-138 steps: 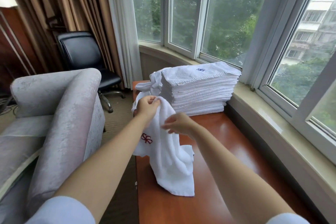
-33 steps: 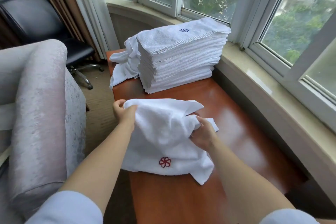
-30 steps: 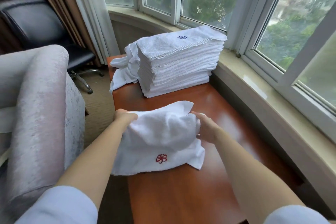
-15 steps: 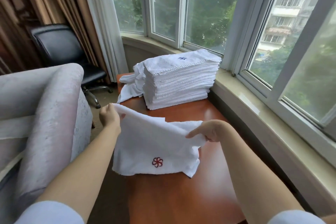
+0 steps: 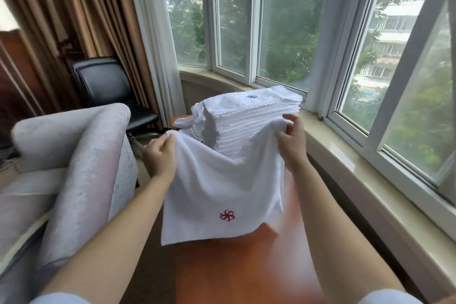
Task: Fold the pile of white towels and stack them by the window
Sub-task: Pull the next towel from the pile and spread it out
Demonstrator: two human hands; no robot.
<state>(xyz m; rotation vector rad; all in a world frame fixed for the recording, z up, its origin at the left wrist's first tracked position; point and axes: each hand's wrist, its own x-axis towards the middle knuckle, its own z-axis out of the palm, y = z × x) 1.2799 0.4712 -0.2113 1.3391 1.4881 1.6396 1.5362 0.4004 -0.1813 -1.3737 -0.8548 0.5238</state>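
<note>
Both hands hold one white towel [image 5: 222, 187] up by its top edge above the wooden table [image 5: 237, 269]: the left hand [image 5: 160, 155] pinches the left corner with curled fingers and thumb, and the right hand [image 5: 292, 142] grips the right corner the same way. The towel hangs slack between them, a red flower emblem [image 5: 227, 215] near its lower edge. Behind it, the stack of folded towels [image 5: 249, 116] sits on the table beside the window sill [image 5: 345, 153], with loose unfolded towels [image 5: 188, 122] just left of the stack.
</note>
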